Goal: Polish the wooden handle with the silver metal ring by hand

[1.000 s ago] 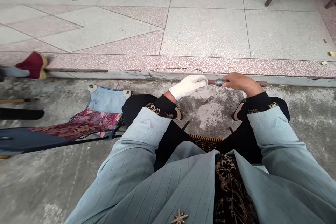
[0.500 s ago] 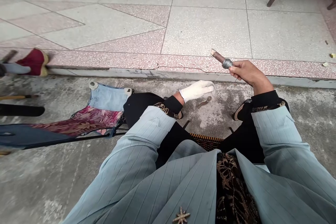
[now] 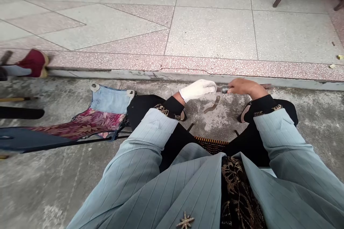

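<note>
Here, right hand (image 3: 243, 87): bare, my fingers clenched around a brown stick (image 3: 264, 86) that lies level, its far end poking out past my knuckles toward 3 o'clock.
Wire coil (image 3: 224, 89): grey metal turns wound tight round the stick, just at 9 o'clock of my right fingers, between my two hands.
Left hand (image 3: 198, 89): in a white cotton glove, fingers curled shut at the coil's 9 o'clock end; the glove hides what it pinches, so I cannot tell whether it grips wire or the stick's tip.
Metal hook piece (image 3: 212, 105): a small bent strip lying on the concrete, at 6 o'clock of the coil, apart from both hands.
Sleeves (image 3: 150, 128): pale blue pinstriped cloth over black cuffs with gold trim, running back to me at 6 o'clock.
Concrete floor (image 3: 40, 186): grey and rough, under my hands and knees.
Step edge (image 3: 188, 65): a pink speckled tile border with a hairline crack, at 12 o'clock of my hands.
Folding stool (image 3: 88, 121): tipped on the concrete at 9 o'clock, its seat a patchwork of denim and red floral cloth.
Red shoe (image 3: 33, 63): far off at 10 o'clock, on the step.
</note>
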Demonstrator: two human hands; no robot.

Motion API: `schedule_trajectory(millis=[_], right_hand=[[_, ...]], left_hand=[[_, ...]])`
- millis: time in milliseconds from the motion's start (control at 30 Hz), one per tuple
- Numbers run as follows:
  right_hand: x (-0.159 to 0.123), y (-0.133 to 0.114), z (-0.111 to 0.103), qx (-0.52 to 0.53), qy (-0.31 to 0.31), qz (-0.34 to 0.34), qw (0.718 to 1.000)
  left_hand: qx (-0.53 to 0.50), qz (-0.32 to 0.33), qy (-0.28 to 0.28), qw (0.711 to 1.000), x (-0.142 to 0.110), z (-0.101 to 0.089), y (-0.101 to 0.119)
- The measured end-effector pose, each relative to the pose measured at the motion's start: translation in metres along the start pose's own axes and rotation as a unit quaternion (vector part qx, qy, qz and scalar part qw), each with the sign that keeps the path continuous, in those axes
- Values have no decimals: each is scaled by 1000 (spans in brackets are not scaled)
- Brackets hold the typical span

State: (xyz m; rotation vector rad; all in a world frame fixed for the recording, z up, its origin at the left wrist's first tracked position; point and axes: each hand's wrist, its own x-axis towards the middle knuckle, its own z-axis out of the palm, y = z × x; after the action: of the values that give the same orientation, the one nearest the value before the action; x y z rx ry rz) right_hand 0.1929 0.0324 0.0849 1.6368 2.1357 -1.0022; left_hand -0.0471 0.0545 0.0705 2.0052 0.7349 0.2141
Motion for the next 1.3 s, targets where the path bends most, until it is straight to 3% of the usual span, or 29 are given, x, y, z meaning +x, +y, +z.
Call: schedule_trajectory(millis=[100,167,200,267,333,400,467,533,633,700,733,800,867,900,967,1033,1067,1167,1300], right_hand=[[-5,-9,1,80,-192,-161,965],[-13,-11,-2,161,-228,-230,932],[-16,-10,-4,204,-206,-245,925],[-22,-2,-9,297,-76,-230,923],[-21,10,-11,391,103,-163,900],[-14,21,-11,412,216,-75,882],[-5,27,-10,351,255,16,901],[2,26,-8,235,250,77,936],[7,18,-5,91,172,88,977],[6,12,-2,65,40,33,997],[5,10,-2,72,-42,-12,996],[0,7,-1,119,-179,-114,970],[-8,7,-4,202,-203,-185,940],[-12,8,-6,257,-158,-199,932],[-19,12,-10,383,4,-187,905],[-22,17,-13,477,157,-148,852],[-21,18,-13,505,204,-127,829],[-13,23,-10,521,245,-72,814],[3,26,-3,431,250,1,867]], left_hand=[[7,2,14,1000,0,-4,-2],[-20,5,10,1000,3,2,-7],[-41,2,7,999,5,6,-10],[-90,-15,2,996,8,16,-16],[-124,-32,-10,992,10,25,-19],[-128,-36,-23,991,11,29,-19],[-103,-31,-33,994,11,29,-16],[-68,-23,-31,997,10,25,-13],[-31,-16,14,999,8,14,-10],[-10,-18,44,999,6,7,-10],[-1,-19,50,999,5,4,-10],[-6,-18,43,999,4,2,-11],[-59,-17,32,998,4,5,-13],[-96,-16,28,995,4,8,-15],[-163,-21,25,986,5,15,-18],[-201,-31,12,979,7,22,-21],[-205,-35,0,978,7,24,-21],[-185,-32,-42,981,7,25,-16],[-138,0,-71,988,4,18,-5]])
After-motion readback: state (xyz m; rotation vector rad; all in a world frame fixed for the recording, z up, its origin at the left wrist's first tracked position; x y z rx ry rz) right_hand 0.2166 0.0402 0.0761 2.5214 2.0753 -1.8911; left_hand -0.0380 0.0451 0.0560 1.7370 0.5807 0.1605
